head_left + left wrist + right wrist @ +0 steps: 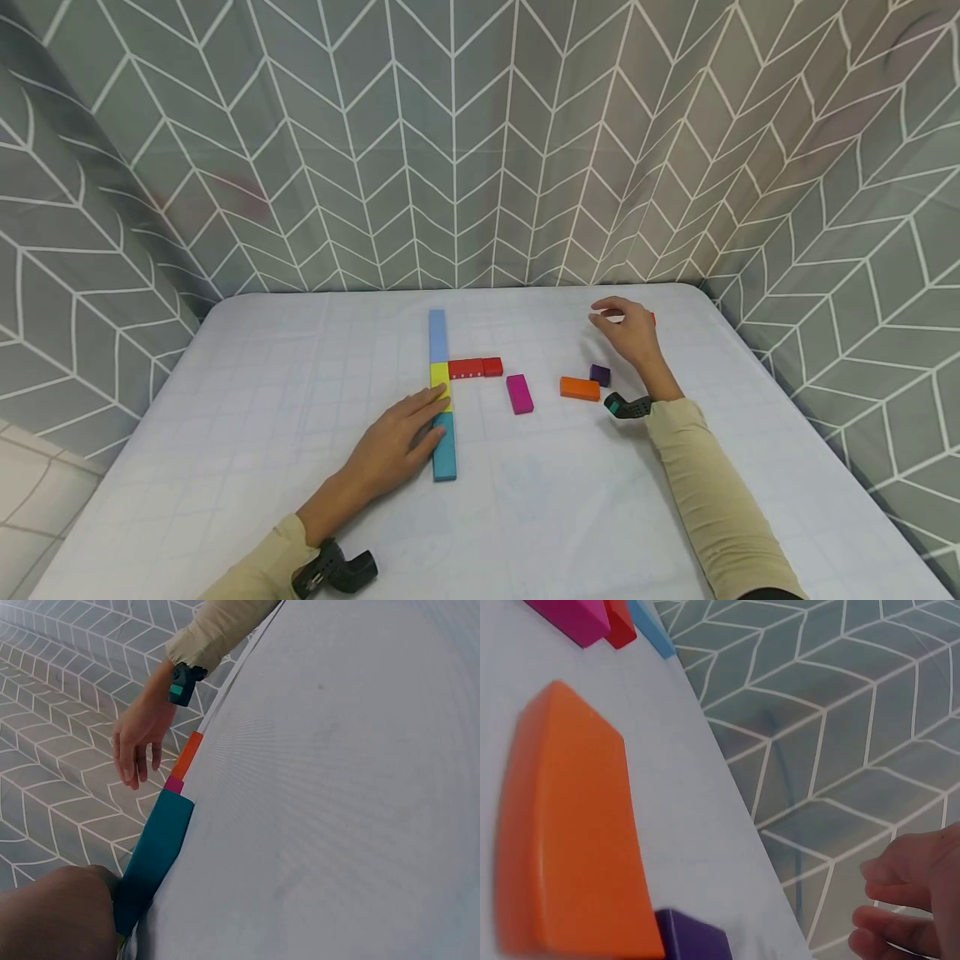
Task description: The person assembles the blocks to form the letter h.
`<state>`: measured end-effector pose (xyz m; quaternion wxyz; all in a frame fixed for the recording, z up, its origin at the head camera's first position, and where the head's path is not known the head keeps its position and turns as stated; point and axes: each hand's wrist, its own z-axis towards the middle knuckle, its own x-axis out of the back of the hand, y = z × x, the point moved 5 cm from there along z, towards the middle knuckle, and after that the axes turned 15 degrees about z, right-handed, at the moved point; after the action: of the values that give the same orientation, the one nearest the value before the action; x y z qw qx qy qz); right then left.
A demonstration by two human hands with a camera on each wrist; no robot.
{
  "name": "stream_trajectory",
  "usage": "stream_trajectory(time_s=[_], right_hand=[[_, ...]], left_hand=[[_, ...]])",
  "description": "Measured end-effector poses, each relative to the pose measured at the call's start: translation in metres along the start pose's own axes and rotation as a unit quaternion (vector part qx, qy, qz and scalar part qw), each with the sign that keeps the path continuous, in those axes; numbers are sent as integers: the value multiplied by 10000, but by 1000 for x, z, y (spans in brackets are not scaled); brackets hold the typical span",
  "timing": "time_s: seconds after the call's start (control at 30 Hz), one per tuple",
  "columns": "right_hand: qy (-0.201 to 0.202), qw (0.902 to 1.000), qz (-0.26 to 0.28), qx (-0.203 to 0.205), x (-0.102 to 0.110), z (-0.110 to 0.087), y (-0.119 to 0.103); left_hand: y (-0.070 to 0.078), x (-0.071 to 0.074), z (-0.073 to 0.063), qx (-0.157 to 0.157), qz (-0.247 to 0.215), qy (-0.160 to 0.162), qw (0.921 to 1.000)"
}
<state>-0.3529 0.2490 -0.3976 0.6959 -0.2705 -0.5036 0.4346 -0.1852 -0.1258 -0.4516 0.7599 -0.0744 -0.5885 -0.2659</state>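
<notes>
My left hand (397, 440) rests its extended fingers on a yellow block (439, 372) and along the edge of a teal block (445, 454). These two stand end to end in a column with a light blue block (437, 335) at the far end. Two red blocks (467, 368) run sideways from the yellow one. My right hand (632, 333) hovers near the table's far right side, fingers loosely bent with nothing visible between them. A small red thing (653, 318) peeks out behind it, mostly hidden. Below that hand lie a purple block (600, 375) and an orange block (592, 825).
A magenta block (520, 394) lies at an angle between the column and the orange block. White cloth covers the table (525, 525). Grey curtains (480, 150) with white zigzag lines hang behind and on both sides of it.
</notes>
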Motion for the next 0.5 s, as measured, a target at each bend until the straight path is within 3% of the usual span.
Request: stream_trajectory(time_s=[0.3,0.5], right_hand=[[239,9992,-307,-47,18,0,18],[-17,9972,-694,-270,26,-1,27]], left_hand=[[0,-1,0,-46,-16,50,10000],[0,0,1,-31,3,53,10000]])
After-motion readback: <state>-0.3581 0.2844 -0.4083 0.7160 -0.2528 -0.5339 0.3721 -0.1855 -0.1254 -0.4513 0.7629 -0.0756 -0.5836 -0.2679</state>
